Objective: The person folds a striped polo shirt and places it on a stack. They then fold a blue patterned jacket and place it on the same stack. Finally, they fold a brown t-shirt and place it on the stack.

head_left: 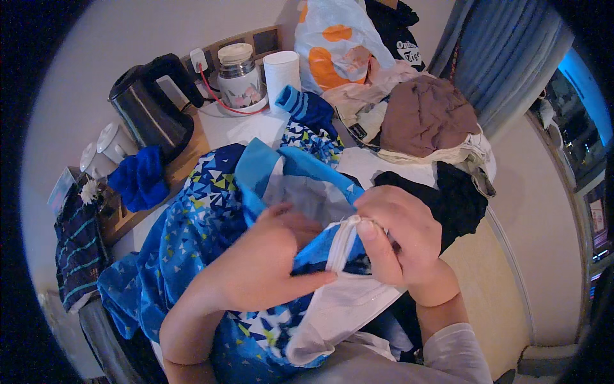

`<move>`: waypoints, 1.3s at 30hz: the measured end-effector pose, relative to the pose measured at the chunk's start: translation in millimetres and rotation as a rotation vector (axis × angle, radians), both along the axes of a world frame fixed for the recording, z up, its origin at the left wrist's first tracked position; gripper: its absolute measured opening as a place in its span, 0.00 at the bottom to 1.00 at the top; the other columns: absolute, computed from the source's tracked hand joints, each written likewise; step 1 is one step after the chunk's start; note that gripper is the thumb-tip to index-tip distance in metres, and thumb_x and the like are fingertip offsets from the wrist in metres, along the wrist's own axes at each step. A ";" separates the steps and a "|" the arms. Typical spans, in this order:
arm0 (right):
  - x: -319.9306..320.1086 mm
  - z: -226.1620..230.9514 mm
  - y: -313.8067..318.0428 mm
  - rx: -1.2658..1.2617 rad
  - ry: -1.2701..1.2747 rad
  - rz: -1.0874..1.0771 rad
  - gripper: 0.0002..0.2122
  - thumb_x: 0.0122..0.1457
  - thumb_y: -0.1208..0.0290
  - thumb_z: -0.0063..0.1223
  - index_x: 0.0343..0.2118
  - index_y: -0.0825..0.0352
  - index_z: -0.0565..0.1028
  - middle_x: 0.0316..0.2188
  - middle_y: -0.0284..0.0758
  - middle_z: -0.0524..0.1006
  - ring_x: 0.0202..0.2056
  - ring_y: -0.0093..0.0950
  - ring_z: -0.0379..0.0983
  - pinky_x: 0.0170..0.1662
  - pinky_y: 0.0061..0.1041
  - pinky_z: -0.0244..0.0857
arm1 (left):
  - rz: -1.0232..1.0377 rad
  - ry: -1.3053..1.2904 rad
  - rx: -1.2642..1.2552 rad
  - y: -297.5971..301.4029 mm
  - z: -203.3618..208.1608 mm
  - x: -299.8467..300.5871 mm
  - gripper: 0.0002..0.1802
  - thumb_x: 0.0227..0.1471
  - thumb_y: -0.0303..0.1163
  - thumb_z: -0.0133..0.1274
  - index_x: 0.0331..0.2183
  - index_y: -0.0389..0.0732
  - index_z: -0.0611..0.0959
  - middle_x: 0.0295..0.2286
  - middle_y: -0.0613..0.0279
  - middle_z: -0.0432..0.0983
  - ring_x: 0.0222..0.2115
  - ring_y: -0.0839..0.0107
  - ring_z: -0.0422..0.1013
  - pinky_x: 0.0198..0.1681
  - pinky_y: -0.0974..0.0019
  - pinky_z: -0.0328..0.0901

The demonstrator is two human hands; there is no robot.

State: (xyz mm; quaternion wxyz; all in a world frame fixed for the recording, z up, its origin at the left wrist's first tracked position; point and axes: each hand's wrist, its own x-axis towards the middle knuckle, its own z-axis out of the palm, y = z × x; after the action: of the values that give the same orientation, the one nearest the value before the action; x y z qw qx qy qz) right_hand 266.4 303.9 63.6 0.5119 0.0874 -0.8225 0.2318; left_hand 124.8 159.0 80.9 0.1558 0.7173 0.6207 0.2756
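A blue jacket (198,237) printed with white, green and navy triangles lies bunched in front of me, its light-blue edge (254,168) folded open around a pale lining (307,198). My right hand (403,237) pinches a white zipper strip (342,246) near its upper end, thumb and fingers pressed together. Across the jacket's opening reaches my left hand (262,256). Its thumb stretches out against the lower part of the strip, apart from the fingers, which are blurred by motion. Below both hands hangs a white fabric panel (342,307).
Behind the jacket stand a dark electric kettle (150,105), a thermos (238,77), a white paper roll (281,73) and white cups (115,142). A blue cloth (139,178) lies at left. Brown clothing (428,115), black clothing (460,198) and a plastic bag (342,48) sit at right.
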 end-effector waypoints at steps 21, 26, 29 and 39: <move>-30.4 -28.0 49.7 0.013 -0.630 0.239 0.42 0.37 0.47 0.67 0.50 0.74 0.66 0.45 0.48 0.70 0.49 0.43 0.65 0.59 0.38 0.48 | 0.406 -0.882 0.427 -4.0 3.7 -16.6 0.17 0.49 0.23 0.57 0.44 0.37 0.77 0.37 0.63 0.78 0.37 0.75 0.73 0.45 0.70 0.67; -32.7 -31.4 58.0 -0.254 -0.975 0.377 0.29 0.45 0.56 0.65 0.44 0.74 0.71 0.37 0.37 0.76 0.39 0.29 0.71 0.48 0.28 0.60 | 0.669 -0.947 0.728 -28.3 21.7 -55.1 0.15 0.53 0.31 0.54 0.44 0.39 0.77 0.34 0.64 0.77 0.36 0.73 0.73 0.44 0.69 0.67; -36.5 -36.3 42.7 -0.651 -0.802 0.444 0.13 0.55 0.65 0.57 0.38 0.70 0.75 0.31 0.33 0.78 0.31 0.21 0.71 0.37 0.24 0.65 | 0.724 -0.465 0.511 -32.0 10.6 -79.5 0.16 0.54 0.35 0.54 0.43 0.39 0.77 0.35 0.64 0.77 0.36 0.72 0.72 0.45 0.69 0.65; -4.6 -20.7 97.7 -1.587 0.269 0.350 0.18 0.58 0.55 0.44 0.43 0.64 0.74 0.40 0.37 0.76 0.40 0.34 0.74 0.45 0.36 0.69 | 0.298 0.371 -0.251 -154.6 -30.1 112.4 0.50 0.25 0.54 0.68 0.53 0.48 0.70 0.50 0.38 0.59 0.52 0.43 0.57 0.51 0.40 0.58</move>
State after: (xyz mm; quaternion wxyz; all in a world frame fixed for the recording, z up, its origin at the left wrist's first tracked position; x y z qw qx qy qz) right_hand 261.8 401.6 42.8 0.4722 -0.1465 -0.3202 0.8081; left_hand 237.2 4.4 50.8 0.0850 0.6313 0.7667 0.0803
